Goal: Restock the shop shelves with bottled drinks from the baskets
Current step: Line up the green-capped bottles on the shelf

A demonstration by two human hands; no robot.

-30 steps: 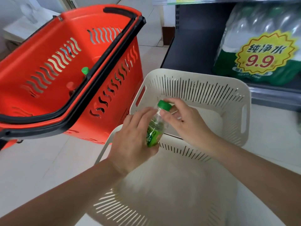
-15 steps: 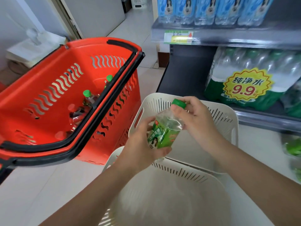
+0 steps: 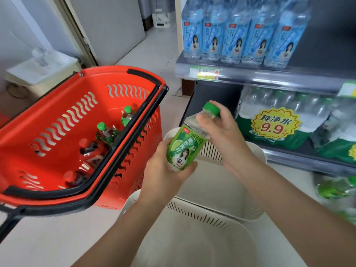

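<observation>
Bottle [image 3: 184, 151] lifted — red basket [image 3: 57, 101] holds drinks [image 3: 105, 132].

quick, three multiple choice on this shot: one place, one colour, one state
1. The clear plastic lime soda bottle with the green label is: A in the red plastic shopping basket; B held in both grips; C in a cardboard box.
2. Its screw cap is: A green; B red; C blue.
3. The red basket: A is empty; B lies overturned; C holds several bottles.
Answers:
1 B, the left grip holds its base and the right grip its neck.
2 A, the cap shows green.
3 C, green-capped and red-capped bottles lie inside.
</observation>
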